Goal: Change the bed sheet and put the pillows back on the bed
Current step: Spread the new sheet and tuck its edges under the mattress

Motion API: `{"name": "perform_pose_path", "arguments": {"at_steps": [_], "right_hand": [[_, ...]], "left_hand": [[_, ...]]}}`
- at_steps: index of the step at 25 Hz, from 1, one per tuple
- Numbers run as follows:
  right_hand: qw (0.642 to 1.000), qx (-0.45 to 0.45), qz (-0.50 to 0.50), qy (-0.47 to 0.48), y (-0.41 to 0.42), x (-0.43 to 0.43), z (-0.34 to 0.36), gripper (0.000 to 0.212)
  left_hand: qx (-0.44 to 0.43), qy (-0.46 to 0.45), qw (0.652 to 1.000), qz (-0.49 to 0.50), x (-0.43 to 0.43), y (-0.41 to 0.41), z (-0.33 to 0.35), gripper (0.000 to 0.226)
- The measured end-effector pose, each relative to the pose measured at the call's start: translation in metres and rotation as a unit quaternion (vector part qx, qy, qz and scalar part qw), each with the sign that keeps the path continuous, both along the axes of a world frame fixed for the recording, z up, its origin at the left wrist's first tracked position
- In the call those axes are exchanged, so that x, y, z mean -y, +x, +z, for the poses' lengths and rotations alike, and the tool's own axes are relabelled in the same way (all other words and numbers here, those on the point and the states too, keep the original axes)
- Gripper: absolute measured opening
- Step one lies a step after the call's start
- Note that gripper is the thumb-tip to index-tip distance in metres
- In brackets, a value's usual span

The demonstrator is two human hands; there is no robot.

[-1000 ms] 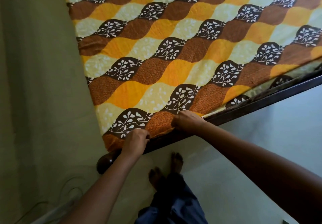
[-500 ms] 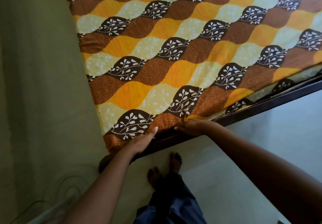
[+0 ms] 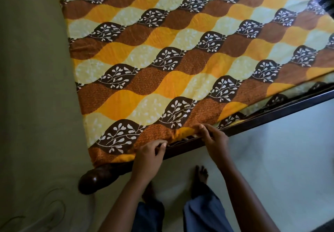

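The sheet (image 3: 180,60) lies flat across the bed, its near edge bunched over the dark rail (image 3: 271,116). Both hands work that edge. The left hand (image 3: 149,155) has its grip pinched on the hem near the corner. The right hand (image 3: 214,139), just beside it, has its grip clamped on a yellow fold. A rounded post (image 3: 94,180) marks the corner, close to the wall (image 3: 36,87). Pale floor (image 3: 280,159) lies open to the right, with bare feet (image 3: 201,175) near the rail.
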State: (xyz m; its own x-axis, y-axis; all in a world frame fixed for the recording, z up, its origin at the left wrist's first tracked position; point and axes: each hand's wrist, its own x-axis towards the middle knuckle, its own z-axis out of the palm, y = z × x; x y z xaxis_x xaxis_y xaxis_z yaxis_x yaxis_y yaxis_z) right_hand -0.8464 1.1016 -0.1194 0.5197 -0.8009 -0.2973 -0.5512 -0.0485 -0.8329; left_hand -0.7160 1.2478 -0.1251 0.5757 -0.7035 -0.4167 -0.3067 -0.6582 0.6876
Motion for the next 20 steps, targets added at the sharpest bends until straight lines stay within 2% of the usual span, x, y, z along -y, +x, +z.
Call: {"name": "perform_pose_path", "arguments": {"at_steps": [2, 5, 8, 9, 11, 14, 16, 20], "right_hand": [[1.000, -0.016, -0.001, -0.017, -0.013, 0.032, -0.004, 0.019], [0.995, -0.024, 0.020, -0.094, -0.041, 0.096, -0.008, 0.017], [0.980, -0.078, 0.112, -0.147, -0.084, 0.179, -0.009, 0.014], [0.963, -0.121, 0.172, -0.166, -0.097, 0.206, -0.012, 0.014], [0.905, -0.200, 0.313, -0.206, -0.113, 0.249, -0.022, 0.015], [0.830, -0.179, 0.461, -0.259, -0.112, 0.285, -0.041, 0.029], [0.797, -0.149, 0.501, -0.303, -0.105, 0.298, -0.049, 0.037], [0.780, -0.150, 0.510, -0.329, -0.095, 0.301, -0.056, 0.029]], "left_hand": [[0.023, -0.008, 1.000, -0.004, 0.044, -0.021, -0.001, 0.025], [0.042, -0.021, 0.999, -0.024, 0.123, -0.055, -0.001, 0.026], [0.036, -0.028, 0.998, -0.048, 0.193, -0.085, -0.004, 0.026], [0.044, -0.027, 0.997, -0.057, 0.210, -0.094, -0.007, 0.025], [0.088, -0.020, 0.994, -0.068, 0.235, -0.109, -0.014, 0.024], [0.169, -0.023, 0.983, -0.070, 0.258, -0.129, -0.023, 0.022], [0.189, -0.029, 0.979, -0.076, 0.270, -0.138, -0.030, 0.019], [0.205, -0.011, 0.974, -0.094, 0.286, -0.141, -0.038, 0.021]]}}
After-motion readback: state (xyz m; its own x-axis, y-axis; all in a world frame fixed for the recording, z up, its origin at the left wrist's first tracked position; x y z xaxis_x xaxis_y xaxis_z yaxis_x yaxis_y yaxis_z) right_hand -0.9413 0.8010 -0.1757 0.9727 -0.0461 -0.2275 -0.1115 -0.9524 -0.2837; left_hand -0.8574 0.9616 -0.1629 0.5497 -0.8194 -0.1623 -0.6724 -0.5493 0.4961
